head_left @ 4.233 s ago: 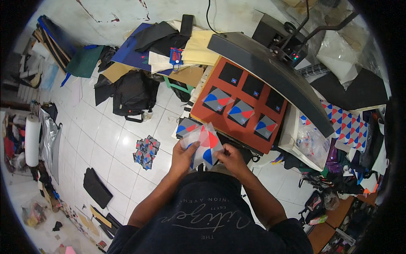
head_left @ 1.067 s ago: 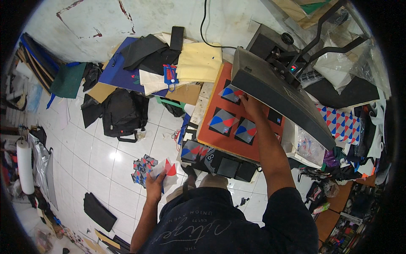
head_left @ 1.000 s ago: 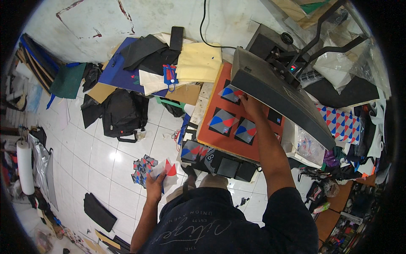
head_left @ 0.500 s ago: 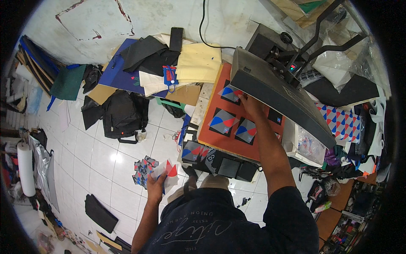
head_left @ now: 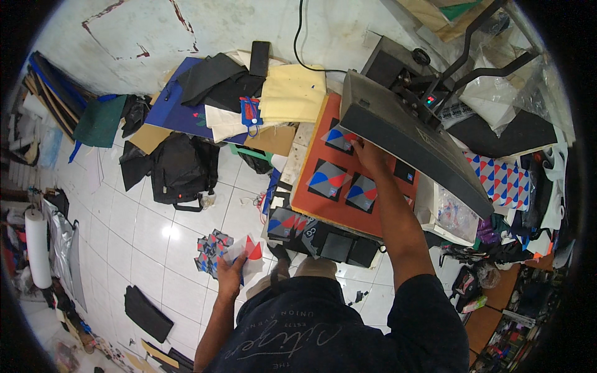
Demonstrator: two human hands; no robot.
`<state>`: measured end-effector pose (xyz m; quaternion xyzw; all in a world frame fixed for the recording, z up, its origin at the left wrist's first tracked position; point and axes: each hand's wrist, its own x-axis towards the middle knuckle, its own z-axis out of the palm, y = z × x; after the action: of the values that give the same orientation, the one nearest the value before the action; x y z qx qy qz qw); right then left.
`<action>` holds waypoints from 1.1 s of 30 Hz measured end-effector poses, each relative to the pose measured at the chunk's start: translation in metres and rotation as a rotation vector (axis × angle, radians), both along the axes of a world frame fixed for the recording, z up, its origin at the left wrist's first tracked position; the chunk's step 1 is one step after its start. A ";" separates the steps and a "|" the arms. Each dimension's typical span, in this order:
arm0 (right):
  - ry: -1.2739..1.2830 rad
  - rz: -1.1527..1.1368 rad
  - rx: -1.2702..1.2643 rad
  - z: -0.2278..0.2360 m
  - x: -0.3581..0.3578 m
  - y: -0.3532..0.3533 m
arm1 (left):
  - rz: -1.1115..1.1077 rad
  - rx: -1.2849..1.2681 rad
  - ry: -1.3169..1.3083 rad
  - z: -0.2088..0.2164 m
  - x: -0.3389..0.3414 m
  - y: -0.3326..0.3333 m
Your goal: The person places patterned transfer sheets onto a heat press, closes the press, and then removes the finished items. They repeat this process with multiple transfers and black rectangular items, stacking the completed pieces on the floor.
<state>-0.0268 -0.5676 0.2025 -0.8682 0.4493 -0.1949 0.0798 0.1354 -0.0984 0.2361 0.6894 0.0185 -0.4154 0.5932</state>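
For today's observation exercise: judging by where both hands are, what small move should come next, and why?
Probably draw the right hand back from under the raised grey press plate: it rests among the black squares with blue-red prints on the orange bed, while the left hand holds printed sheets.

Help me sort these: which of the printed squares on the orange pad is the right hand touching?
The far one, nearest the raised press plate. The right hand rests beside it; the other two squares lie nearer the person, untouched.
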 end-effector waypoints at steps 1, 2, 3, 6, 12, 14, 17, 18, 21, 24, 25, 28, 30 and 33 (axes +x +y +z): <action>0.003 0.009 -0.021 0.001 0.001 0.000 | -0.004 -0.009 0.001 0.000 0.000 0.000; 0.005 0.016 -0.043 0.001 0.001 0.000 | -0.009 -0.018 0.003 -0.001 0.001 0.001; -0.010 0.033 -0.068 0.002 0.001 -0.001 | -0.008 -0.019 0.007 0.000 0.001 0.000; -0.020 0.043 -0.064 0.001 -0.001 -0.003 | -0.007 -0.023 0.014 0.002 0.000 -0.003; -0.011 0.011 -0.059 0.001 0.003 -0.001 | -0.009 0.001 -0.011 -0.005 0.000 0.002; -0.005 -0.032 -0.073 -0.007 -0.005 -0.005 | -0.023 0.005 -0.008 -0.004 -0.001 0.000; -0.021 -0.048 -0.090 -0.014 -0.012 -0.006 | -0.030 0.006 -0.036 -0.005 0.000 0.005; -0.027 -0.032 -0.084 -0.014 -0.014 -0.006 | -0.044 0.021 -0.052 -0.006 0.000 0.006; -0.079 0.052 -0.105 -0.015 -0.017 -0.008 | -0.077 0.056 -0.078 -0.005 0.001 0.004; -0.061 0.060 -0.077 -0.010 -0.017 -0.004 | -0.071 0.068 -0.062 -0.001 -0.001 0.000; -0.050 0.055 -0.061 -0.010 -0.016 -0.003 | -0.059 0.067 -0.054 -0.003 -0.002 0.001; -0.025 0.032 -0.039 -0.010 -0.018 -0.003 | -0.060 0.035 -0.041 -0.001 -0.006 0.000; -0.013 0.006 -0.033 -0.007 -0.016 0.003 | -0.055 0.019 -0.024 -0.003 -0.006 0.003; 0.018 0.005 -0.023 0.014 -0.009 0.015 | -0.042 0.015 0.002 -0.008 -0.006 0.007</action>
<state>-0.0358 -0.5531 0.2169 -0.8720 0.4453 -0.1920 0.0661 0.1290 -0.0916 0.2277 0.6937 0.0081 -0.4283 0.5791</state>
